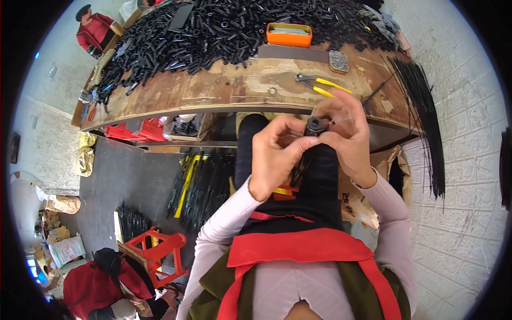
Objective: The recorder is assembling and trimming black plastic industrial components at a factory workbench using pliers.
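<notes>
Over my lap, just off the near edge of the workbench, both hands meet around a black round part [316, 126] with a hole in its upward-facing end. My left hand [274, 154] is closed on it, thumb and fingertips pinching from the left. From the other side my right hand [348, 136] presses its thumb to the part, its fingers curled around above. A thin, pale piece stands up beside the part; its kind is too small to make out. Beyond my right hand lie cutting pliers [322, 85] with yellow handles. What hangs below the part is mostly hidden by my hands.
A large heap of black tubular parts [213, 37] covers the back of the wooden workbench [202, 88]. On it are an orange box [288, 35] and a grey block [338, 61]. Thin black rods [426, 117] overhang the right edge. A red stool [160, 256] stands lower left.
</notes>
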A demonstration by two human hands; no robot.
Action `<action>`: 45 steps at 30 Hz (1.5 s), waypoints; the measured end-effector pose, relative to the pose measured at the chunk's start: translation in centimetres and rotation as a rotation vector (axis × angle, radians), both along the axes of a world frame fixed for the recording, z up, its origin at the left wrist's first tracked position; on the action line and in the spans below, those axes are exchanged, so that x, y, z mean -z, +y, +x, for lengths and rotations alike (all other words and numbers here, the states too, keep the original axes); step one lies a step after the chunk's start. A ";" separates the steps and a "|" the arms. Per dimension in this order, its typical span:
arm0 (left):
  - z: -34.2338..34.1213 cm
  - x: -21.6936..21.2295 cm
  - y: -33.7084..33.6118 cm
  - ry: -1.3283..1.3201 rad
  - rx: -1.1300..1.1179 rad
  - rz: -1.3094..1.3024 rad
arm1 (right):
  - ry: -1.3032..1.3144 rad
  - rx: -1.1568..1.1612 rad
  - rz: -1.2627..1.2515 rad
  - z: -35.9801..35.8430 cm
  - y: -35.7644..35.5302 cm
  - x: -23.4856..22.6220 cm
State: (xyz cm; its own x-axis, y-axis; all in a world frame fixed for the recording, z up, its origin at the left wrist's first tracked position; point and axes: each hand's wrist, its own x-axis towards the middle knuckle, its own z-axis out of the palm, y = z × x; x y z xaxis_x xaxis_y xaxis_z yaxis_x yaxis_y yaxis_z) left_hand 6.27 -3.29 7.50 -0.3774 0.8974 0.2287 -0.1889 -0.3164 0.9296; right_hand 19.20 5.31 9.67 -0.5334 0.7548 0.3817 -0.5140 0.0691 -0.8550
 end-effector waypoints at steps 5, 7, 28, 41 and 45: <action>-4.7 -1.5 -0.7 -0.041 -0.054 0.049 | -0.486 -0.264 -0.016 -0.9 -0.9 5.6; -5.8 -1.5 -0.5 -0.029 -0.041 0.040 | -0.470 -0.227 -0.151 -1.8 -1.7 4.9; -5.2 -1.0 -0.1 0.134 -0.358 0.045 | -0.407 -0.111 -0.076 -6.1 -2.4 6.5; -5.7 -1.7 -0.5 0.042 -0.091 0.069 | -0.367 -0.117 -0.055 -6.5 -2.5 6.6; -5.6 -0.9 -0.4 0.130 -0.155 0.059 | -0.498 -0.033 0.051 -6.6 -2.6 6.6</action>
State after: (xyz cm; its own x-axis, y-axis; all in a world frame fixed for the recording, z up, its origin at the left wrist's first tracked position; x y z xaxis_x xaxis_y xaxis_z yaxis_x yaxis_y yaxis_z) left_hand 0.64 -3.73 8.39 -0.4735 0.8146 0.3350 -0.0134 -0.3869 0.9220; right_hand 12.56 2.73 3.02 -0.6836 0.7215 0.1103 -0.0465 0.1079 -0.9931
